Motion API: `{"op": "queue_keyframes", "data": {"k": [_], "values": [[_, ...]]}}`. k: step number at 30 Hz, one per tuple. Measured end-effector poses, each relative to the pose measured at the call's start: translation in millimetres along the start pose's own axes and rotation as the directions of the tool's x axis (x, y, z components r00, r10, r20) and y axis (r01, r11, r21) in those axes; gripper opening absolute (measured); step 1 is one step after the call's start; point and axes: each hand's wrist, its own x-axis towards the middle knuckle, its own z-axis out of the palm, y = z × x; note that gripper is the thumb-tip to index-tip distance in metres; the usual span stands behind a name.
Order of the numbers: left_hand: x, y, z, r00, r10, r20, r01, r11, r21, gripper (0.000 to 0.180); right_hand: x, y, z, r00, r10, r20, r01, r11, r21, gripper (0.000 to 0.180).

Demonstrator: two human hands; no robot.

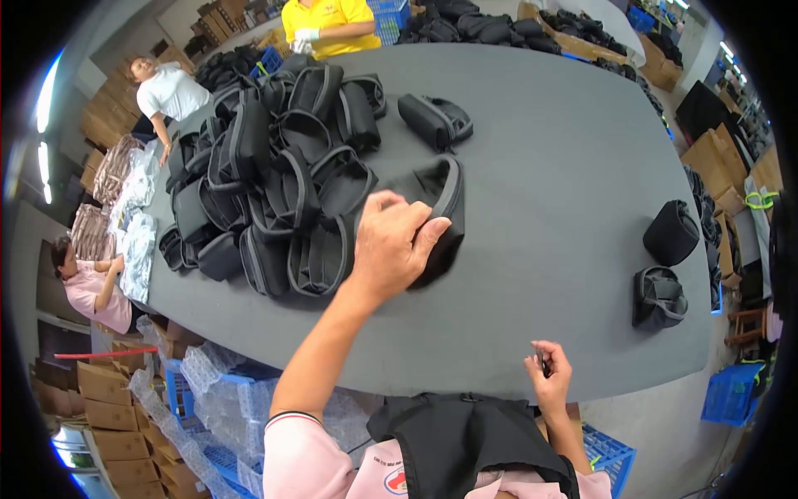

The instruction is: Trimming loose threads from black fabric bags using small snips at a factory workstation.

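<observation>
Pouch (436, 208) mid-frame, pinched shut in our left hand (391, 249) | right hand (549, 378) at lower right, fingers curled on something tiny, can't tell what | risk: dragging the pouch probably snags the pile (274, 175) beside it, toppling some

Sleeves: short pale pink sleeves (301, 456) with a thin dark band at the cuff are worn, ending above the elbow.
Forearms: both are left bare below the sleeves.
Left hand (393, 243): no glove, ring or watch is seen.
Right hand (548, 376): no glove is worn.
Chest: a black fabric apron (465, 441) is worn over the pink shirt; a small round red-and-blue emblem (394, 480) is printed beside it.
</observation>
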Motion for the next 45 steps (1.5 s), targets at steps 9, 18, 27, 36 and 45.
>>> {"op": "queue_keyframes", "data": {"k": [9, 18, 27, 36, 45], "values": [[-52, -92, 55, 0.603, -0.512, 0.612, 0.107, 0.812, 0.574, 0.076, -26, 24, -19, 0.957, 0.281, 0.072, -0.288, 0.952, 0.109, 0.015], [-48, -91, 108, 0.578, -0.543, 0.609, 0.208, 0.820, 0.534, 0.073, -22, 16, -69, 0.929, 0.366, -0.057, -0.340, 0.904, 0.258, 0.023], [-20, 30, 186, 0.711, -0.232, 0.663, 0.172, 0.973, 0.155, 0.061, 54, 39, -275, 0.812, 0.075, -0.579, -0.107, 0.994, -0.022, 0.010], [32, 249, 283, 0.551, 0.275, 0.788, 0.014, 0.941, -0.338, 0.053, 139, 79, -376, 0.773, 0.355, -0.526, -0.584, 0.722, -0.371, 0.058], [-19, 257, 287, 0.581, -0.246, 0.776, 0.671, 0.684, -0.285, 0.045, 64, 65, -197, 0.951, -0.047, -0.305, 0.066, 0.996, 0.053, 0.047]]}}
